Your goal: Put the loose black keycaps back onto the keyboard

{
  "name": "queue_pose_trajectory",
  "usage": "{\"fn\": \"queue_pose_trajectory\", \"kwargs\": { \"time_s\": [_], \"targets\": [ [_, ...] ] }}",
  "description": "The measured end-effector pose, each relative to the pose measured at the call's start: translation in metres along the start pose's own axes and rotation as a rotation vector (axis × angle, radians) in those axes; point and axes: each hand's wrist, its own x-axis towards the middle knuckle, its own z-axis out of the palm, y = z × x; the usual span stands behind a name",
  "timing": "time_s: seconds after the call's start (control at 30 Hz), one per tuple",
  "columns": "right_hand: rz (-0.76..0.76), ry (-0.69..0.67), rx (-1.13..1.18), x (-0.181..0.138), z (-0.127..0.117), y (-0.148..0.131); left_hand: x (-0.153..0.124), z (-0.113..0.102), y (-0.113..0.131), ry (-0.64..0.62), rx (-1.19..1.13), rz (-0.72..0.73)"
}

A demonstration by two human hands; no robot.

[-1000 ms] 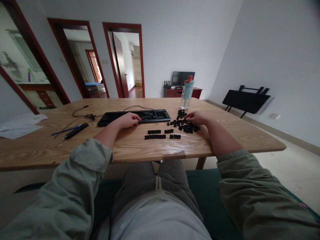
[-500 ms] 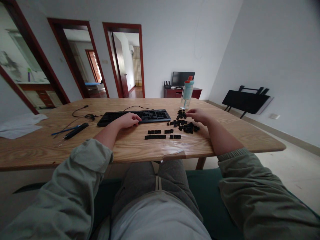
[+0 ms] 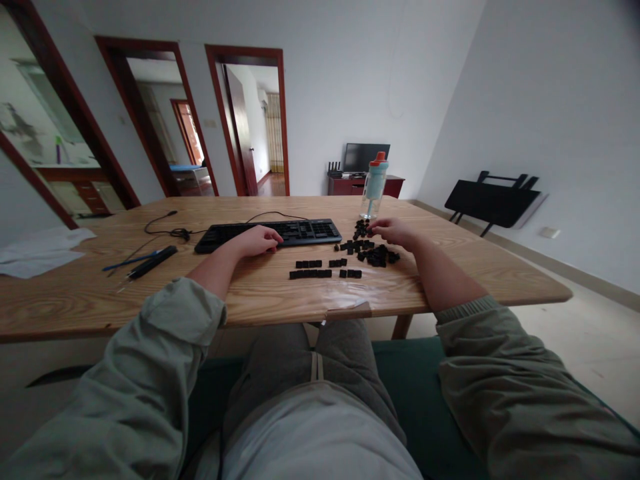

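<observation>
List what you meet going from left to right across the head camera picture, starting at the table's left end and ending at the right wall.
white paper → pens → keyboard → right hand → folded black table

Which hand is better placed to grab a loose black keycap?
Probably the right hand: it sits at the pile of loose black plastic keycaps; the left hand rests on the black keyboard.

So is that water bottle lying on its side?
No, the water bottle stands upright on the table, just behind the pile of loose black keycaps.
</observation>
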Motion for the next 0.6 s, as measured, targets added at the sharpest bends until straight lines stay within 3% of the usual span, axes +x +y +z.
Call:
{"fn": "queue_pose_trajectory", "kwargs": {
  "time_s": [0.13, 0.4, 0.6],
  "targets": [
    [-0.036, 0.004, -0.197, 0.007, 0.004, 0.007, 0.002, 0.001, -0.002, -0.015, -0.026, -0.008],
    [0.064, -0.064, -0.274, 0.004, 0.004, 0.007, 0.006, 0.002, -0.008, -0.029, -0.037, 0.007],
    [0.003, 0.070, -0.275, 0.011, 0.001, 0.013, 0.001, 0.001, -0.001, -0.016, -0.027, -0.003]
  ]
}}
